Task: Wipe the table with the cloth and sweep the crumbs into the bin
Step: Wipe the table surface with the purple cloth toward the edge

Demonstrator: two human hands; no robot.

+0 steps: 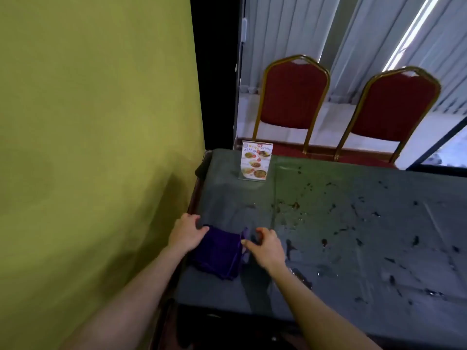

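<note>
Cloth (218, 251), purple and folded, lies at the table's (328, 309) near left corner, its long axis running from eleven to five o'clock; the left hand (185, 234) rests on its nine-o'clock edge, fingers loosely curled, while the right hand (266, 247) pinches the three-o'clock edge; both are equally near. Crumbs (290, 208) and dark spills spread toward two o'clock, so open room lies rightward; a menu stand (255, 160) stands at twelve; no bin shows.

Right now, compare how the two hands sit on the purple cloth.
The left hand rests on the purple cloth's left edge, fingers only loosely curved; the right hand pinches its right edge. The left hand is by the table's wall side; the right hand nearer the spills. Both touch the cloth.
</note>
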